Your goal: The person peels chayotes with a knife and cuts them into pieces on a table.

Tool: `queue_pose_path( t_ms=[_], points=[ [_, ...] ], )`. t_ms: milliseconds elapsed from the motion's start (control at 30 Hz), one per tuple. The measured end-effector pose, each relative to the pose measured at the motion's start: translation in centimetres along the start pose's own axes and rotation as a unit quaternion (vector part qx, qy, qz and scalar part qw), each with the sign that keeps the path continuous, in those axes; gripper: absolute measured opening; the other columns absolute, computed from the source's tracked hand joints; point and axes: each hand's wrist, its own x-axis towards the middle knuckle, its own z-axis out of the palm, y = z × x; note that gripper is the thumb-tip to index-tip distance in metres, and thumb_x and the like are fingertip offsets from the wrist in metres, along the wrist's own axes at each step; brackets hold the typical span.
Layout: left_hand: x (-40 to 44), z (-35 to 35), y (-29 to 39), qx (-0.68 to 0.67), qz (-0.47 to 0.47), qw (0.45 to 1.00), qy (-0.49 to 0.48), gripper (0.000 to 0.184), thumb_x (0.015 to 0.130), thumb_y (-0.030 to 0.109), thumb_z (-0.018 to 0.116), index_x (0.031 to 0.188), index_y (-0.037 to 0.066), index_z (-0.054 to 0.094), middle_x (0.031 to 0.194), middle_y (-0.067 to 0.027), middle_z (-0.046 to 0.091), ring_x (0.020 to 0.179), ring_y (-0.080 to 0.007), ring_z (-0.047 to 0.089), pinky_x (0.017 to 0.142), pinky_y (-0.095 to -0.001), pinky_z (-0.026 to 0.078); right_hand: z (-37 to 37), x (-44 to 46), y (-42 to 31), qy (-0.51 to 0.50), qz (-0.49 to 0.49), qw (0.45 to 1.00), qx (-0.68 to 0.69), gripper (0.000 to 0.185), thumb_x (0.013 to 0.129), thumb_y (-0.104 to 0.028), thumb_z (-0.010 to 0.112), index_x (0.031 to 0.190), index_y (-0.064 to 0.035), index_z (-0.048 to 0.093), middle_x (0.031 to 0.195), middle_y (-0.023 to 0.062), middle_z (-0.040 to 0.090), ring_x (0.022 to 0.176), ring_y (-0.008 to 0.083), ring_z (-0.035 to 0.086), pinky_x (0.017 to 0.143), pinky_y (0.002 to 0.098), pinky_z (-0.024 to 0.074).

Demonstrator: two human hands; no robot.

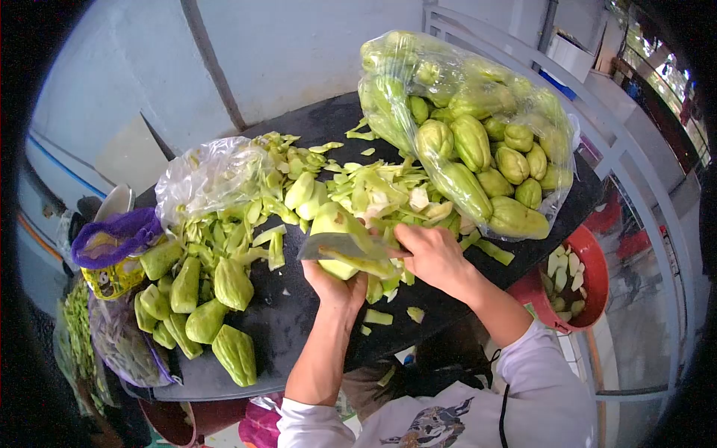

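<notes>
My left hand (337,290) is closed from below around a mostly peeled, pale green chayote (334,221). My right hand (436,257) grips a knife (340,246), whose broad blade lies across the chayote and points left. A strip of green peel hangs along the blade's lower edge. Behind the hands, a heap of peels (377,183) covers part of the dark table (291,358), and pale peeled chayotes (301,190) lie among them. Several unpeeled chayotes (206,321) with cut ends sit to the left of my left hand.
A clear plastic bag (478,134) full of chayotes stands at the back right. Below the table's right edge, a red bucket (590,291) holds pale pieces. Another clear bag (216,175), a purple net bag (119,239) and a yellow packet (112,278) are at the left.
</notes>
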Motion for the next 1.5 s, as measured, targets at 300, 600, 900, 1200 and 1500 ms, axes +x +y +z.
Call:
queue_pose_path(
  t_ms=[300,600,900,1200,1500],
  points=[
    [0.1,-0.2,0.6,0.021,0.005,1.000,0.008,0.060,0.082,0.047,0.051,0.127,0.006,0.054,0.115,-0.0152,0.064,0.107,-0.0291,0.061,0.094,-0.0417,0.049,-0.2,-0.3,1.1,-0.020,0.046,0.999,0.007,0.020,0.077,-0.006,0.069,0.089,-0.0021,0.052,0.078,0.0194,0.065,0.074,0.0431,0.064,0.064,0.0503,0.0511],
    [-0.1,-0.1,0.1,0.041,0.002,0.999,-0.008,0.060,0.082,0.047,0.052,0.126,0.006,0.055,0.115,-0.0147,0.064,0.106,-0.0283,0.062,0.093,-0.0415,0.049,-0.3,0.3,0.7,-0.040,0.040,0.998,0.019,0.023,0.077,-0.005,0.063,0.098,-0.0048,0.053,0.079,0.0202,0.068,0.075,0.0424,0.067,0.068,0.0533,0.0524],
    [-0.5,0.0,0.2,0.034,0.004,0.999,-0.001,0.058,0.080,0.046,0.056,0.123,0.007,0.056,0.111,-0.0105,0.065,0.101,-0.0258,0.064,0.091,-0.0392,0.051,-1.2,0.0,0.6,-0.036,0.085,0.996,0.011,0.023,0.076,-0.003,0.066,0.095,-0.0029,0.054,0.080,0.0220,0.065,0.078,0.0441,0.064,0.067,0.0517,0.0507],
    [-0.6,0.0,0.4,0.031,-0.006,1.000,0.003,0.059,0.079,0.046,0.060,0.119,0.003,0.056,0.107,-0.0124,0.065,0.093,-0.0275,0.066,0.083,-0.0408,0.056,0.0,0.8,2.9,-0.043,0.091,0.995,0.006,0.021,0.080,-0.006,0.066,0.096,-0.0023,0.053,0.075,0.0228,0.065,0.075,0.0453,0.064,0.067,0.0526,0.0513],
    [-1.0,0.5,0.2,0.064,-0.008,0.997,-0.032,0.068,0.077,0.050,0.058,0.125,0.001,0.053,0.106,-0.0173,0.065,0.091,-0.0310,0.066,0.080,-0.0427,0.056,-1.4,1.5,1.8,-0.048,0.086,0.995,-0.017,0.017,0.083,-0.005,0.059,0.100,-0.0030,0.056,0.074,0.0237,0.066,0.074,0.0452,0.067,0.069,0.0522,0.0547]
  ],
)
